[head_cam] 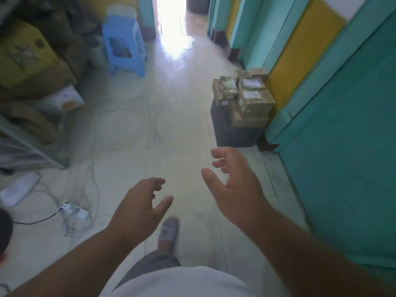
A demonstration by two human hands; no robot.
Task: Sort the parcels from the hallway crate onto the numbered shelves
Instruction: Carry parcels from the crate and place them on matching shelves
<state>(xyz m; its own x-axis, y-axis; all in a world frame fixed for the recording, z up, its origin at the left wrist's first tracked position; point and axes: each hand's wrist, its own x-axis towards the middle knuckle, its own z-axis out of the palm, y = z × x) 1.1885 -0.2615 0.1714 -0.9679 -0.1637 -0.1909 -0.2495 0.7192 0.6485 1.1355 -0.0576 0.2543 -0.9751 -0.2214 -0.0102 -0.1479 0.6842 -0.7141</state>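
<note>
Both hands are raised in the lower half of the frame above a pale tiled floor [128, 129]. The left hand [137, 209] is at lower centre, with fingers loosely curved and spread apart from the thumb; its grip is unclenched and holds nothing. The right hand [235, 185] is at centre right, slightly higher in the frame, palm turned inward, with fingers and thumb spread; its grip is likewise unclenched and holds nothing. The two hands are apart from each other and touch no object. The dark crate [233, 129] stands on the floor at centre right of the frame, just beside the teal and yellow panelled wall [342, 146]. The brown cardboard parcels [250, 97] are heaped in and above the crate, several bearing clear tape and pale labels; the label text is too blurred to read. The crate is well apart from both hands, further up the frame. A blue plastic stool [124, 46] stands at upper left, near stacked cardboard boxes [32, 61] along the left edge. A white power strip [74, 210] with trailing cables lies on the floor at lower left. A bright doorway [171, 22] occupies the upper centre. One grey shoe [169, 230] shows at lower centre below the left hand.
</note>
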